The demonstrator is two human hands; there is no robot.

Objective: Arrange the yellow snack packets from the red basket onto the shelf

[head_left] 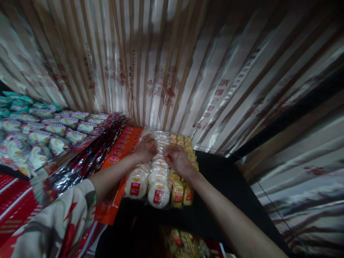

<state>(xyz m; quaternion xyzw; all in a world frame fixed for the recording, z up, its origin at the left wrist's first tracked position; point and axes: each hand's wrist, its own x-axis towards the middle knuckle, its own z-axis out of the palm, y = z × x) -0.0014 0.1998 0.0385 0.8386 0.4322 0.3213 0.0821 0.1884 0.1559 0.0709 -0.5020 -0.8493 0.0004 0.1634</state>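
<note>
Two rows of round white rice cracker packets [159, 193] with red labels lie on a black tabletop. My left hand [146, 147] rests on the far part of these rows, its fingers curled against the clear wrappers. Opposite it, my right hand [178, 159] has its fingers bent inward, gripping at the right side of the middle row. Both hands hide the packets right under them. Close by on the right run rows of yellow-wrapped snack packets [177, 193], partly covered by my right hand and wrist.
Left of the crackers lie an orange printed package [115, 157], a stack of shiny dark red packages [80, 165] and many white snack bags [40, 136]. Green bags [18, 102] sit farther left. A pleated printed curtain [166, 71] hangs behind. More yellow packets [185, 242] show below the black tabletop [223, 182].
</note>
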